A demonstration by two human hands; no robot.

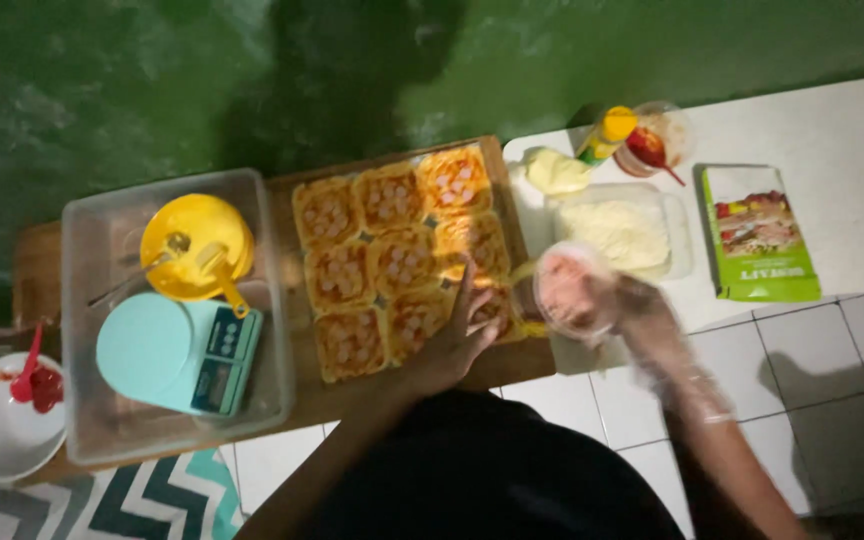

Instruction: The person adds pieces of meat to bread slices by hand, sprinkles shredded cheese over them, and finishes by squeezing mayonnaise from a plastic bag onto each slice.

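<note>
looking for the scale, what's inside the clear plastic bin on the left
Inside the clear plastic bin sit a light blue kitchen scale and a yellow bowl holding a utensil. The bin floor under them is covered from view.

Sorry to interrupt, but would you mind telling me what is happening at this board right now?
A person is topping small square pizzas laid in rows on a wooden board. The left hand reaches onto the squares at the board's near right corner, fingers spread. The right hand, in a clear plastic glove, holds a small clear cup of pink chopped meat just beside the board. A tub of grated cheese sits behind the cup, and a clear bin with a kitchen scale stands to the left.
</note>
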